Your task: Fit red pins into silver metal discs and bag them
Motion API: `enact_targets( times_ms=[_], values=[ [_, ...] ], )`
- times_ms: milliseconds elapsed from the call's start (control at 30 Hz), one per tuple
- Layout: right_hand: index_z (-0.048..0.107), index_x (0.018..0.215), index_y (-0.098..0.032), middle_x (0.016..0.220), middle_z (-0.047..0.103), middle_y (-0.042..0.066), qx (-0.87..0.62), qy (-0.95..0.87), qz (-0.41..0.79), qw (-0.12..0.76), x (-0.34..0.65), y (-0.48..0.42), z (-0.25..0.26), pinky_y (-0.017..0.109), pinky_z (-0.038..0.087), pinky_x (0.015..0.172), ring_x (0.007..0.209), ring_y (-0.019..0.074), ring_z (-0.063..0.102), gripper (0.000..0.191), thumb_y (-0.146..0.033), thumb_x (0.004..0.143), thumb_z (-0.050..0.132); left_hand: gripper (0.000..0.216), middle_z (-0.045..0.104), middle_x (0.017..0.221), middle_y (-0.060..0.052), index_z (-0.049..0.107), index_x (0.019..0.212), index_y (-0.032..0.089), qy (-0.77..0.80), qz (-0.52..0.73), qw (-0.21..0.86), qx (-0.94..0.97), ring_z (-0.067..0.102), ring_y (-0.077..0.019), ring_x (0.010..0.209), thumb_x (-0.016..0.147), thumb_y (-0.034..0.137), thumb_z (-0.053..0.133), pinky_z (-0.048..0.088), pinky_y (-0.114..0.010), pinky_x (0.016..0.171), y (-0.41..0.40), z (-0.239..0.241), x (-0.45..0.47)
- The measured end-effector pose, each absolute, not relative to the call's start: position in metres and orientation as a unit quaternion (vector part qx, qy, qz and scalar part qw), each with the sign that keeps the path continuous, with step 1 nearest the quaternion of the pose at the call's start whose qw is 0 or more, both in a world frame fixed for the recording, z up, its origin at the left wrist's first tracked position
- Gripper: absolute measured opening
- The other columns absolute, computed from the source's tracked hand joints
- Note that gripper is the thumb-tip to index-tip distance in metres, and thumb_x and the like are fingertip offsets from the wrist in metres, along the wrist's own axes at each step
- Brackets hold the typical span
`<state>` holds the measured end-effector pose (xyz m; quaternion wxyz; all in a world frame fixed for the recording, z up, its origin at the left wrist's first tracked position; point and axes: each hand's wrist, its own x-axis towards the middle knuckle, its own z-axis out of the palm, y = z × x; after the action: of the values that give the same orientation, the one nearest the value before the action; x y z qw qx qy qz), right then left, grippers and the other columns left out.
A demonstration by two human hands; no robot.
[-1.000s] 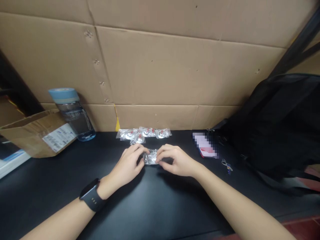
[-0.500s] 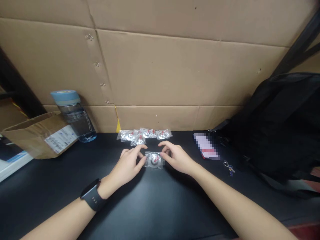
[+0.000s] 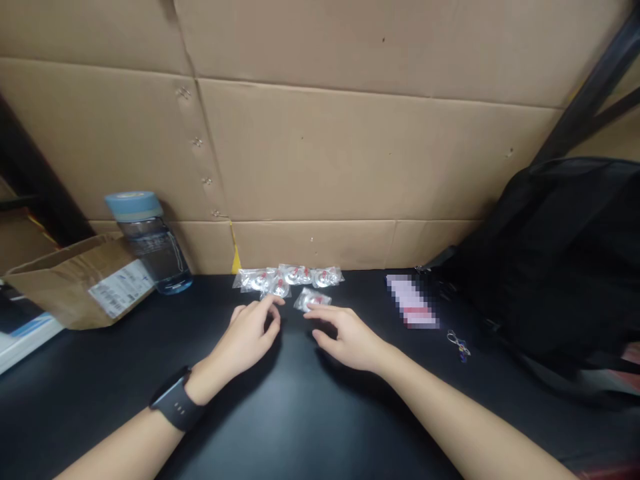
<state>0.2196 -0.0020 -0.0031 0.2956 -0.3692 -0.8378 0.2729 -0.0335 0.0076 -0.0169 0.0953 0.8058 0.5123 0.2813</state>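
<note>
Shifted back from between the hands, one clear packet (image 3: pixel 313 299) now appears askew nearer the worktop's (image 3: pixel 300 413) back edge, just in front of the packet row (image 3: pixel 294 274). The right hand (image 3: pixel 353 340) is loosely open, gripping nothing; whether its fingertip touches the packet cannot be told. The left hand (image 3: pixel 250 337), half open and empty, is beside the row. Light fingertip pressure would likely square the packet without creasing it.
</note>
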Motion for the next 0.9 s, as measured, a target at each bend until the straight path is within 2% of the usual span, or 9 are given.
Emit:
enact_targets(
  times_ms=[67,200,300,433,533,633,733,800,900],
  values=[
    [0.076,0.114,-0.025,0.134,0.07,0.007,-0.36,-0.854,0.224,0.303,0.225,0.005,-0.003,0.041,0.048,0.11,0.125,0.0244,0.065,0.027,-0.019,0.09,0.064,0.025,0.072,0.094,0.0,0.057,0.117,0.025,0.532,0.282,0.1,0.792,0.069,-0.0228,0.093,0.093,0.023,0.05,0.045,-0.036,0.087,0.011,-0.015,-0.039],
    [0.077,0.098,-0.024,0.111,0.076,0.004,-0.386,-0.865,0.189,0.26,0.238,0.016,-0.001,0.037,0.053,0.1,0.106,0.0217,0.071,0.017,-0.018,0.089,0.063,0.02,0.072,0.098,-0.002,0.061,0.108,0.025,0.543,0.271,0.096,0.789,0.068,-0.0232,0.097,0.09,0.022,0.053,0.046,-0.036,0.087,0.016,-0.017,-0.044],
    [0.075,0.099,-0.024,0.107,0.075,0.004,-0.412,-0.868,0.167,0.22,0.246,0.02,0.0,0.038,0.052,0.098,0.103,0.0227,0.07,0.015,-0.022,0.09,0.063,0.016,0.07,0.101,-0.004,0.063,0.101,0.024,0.535,0.256,0.067,0.802,0.066,-0.0241,0.099,0.088,0.022,0.055,0.046,-0.037,0.088,0.018,-0.017,-0.046],
    [0.072,0.117,-0.024,0.127,0.069,0.009,-0.438,-0.873,0.149,0.152,0.259,0.023,0.001,0.044,0.049,0.103,0.118,0.029,0.063,0.03,-0.031,0.089,0.065,0.014,0.067,0.103,-0.008,0.065,0.095,0.024,0.584,0.187,0.017,0.79,0.064,-0.0297,0.1,0.089,0.033,0.055,0.046,-0.042,0.086,0.021,-0.009,-0.064],
    [0.053,0.146,-0.021,0.149,0.054,0.015,-0.488,-0.853,0.128,0.13,0.271,0.031,-0.002,0.05,0.044,0.109,0.134,0.0362,0.053,0.062,-0.042,0.089,0.064,0.038,0.065,0.12,-0.015,0.065,0.116,0.023,0.655,0.144,0.016,0.741,0.061,-0.0378,0.113,0.092,0.05,0.052,0.046,-0.051,0.092,0.026,-0.003,-0.09],
    [0.031,0.16,-0.019,0.165,0.032,0.018,-0.55,-0.819,0.085,0.137,0.279,0.044,-0.01,0.053,0.034,0.117,0.151,0.0384,0.033,0.081,-0.054,0.092,0.057,0.071,0.049,0.15,-0.02,0.043,0.15,0.022,0.693,0.16,0.025,0.703,0.052,-0.0417,0.133,0.095,0.066,0.041,0.043,-0.056,0.102,0.036,-0.006,-0.113],
    [0.019,0.163,-0.014,0.17,0.02,0.02,-0.609,-0.777,0.038,0.154,0.28,0.055,-0.016,0.053,0.026,0.122,0.157,0.0375,0.019,0.088,-0.061,0.095,0.048,0.083,0.029,0.166,-0.018,0.027,0.16,0.022,0.688,0.172,0.015,0.705,0.033,-0.041,0.15,0.095,0.073,0.033,0.033,-0.057,0.114,0.048,-0.019,-0.126],
    [0.016,0.164,-0.012,0.171,0.015,0.019,-0.64,-0.752,0.017,0.159,0.277,0.058,-0.02,0.054,0.023,0.123,0.158,0.037,0.015,0.087,-0.061,0.096,0.043,0.086,0.022,0.17,-0.015,0.026,0.162,0.025,0.7,0.144,0.031,0.698,0.023,-0.0418,0.154,0.093,0.076,0.031,0.027,-0.061,0.117,0.057,-0.03,-0.13],
    [0.018,0.164,-0.012,0.171,0.014,0.018,-0.663,-0.737,0.022,0.13,0.271,0.059,-0.03,0.056,0.022,0.122,0.158,0.0373,0.013,0.083,-0.059,0.099,0.038,0.093,0.021,0.17,-0.016,0.031,0.162,0.022,0.734,0.106,0.055,0.669,0.018,-0.0449,0.155,0.09,0.081,0.03,0.02,-0.068,0.118,0.068,-0.043,-0.133]
  ],
)
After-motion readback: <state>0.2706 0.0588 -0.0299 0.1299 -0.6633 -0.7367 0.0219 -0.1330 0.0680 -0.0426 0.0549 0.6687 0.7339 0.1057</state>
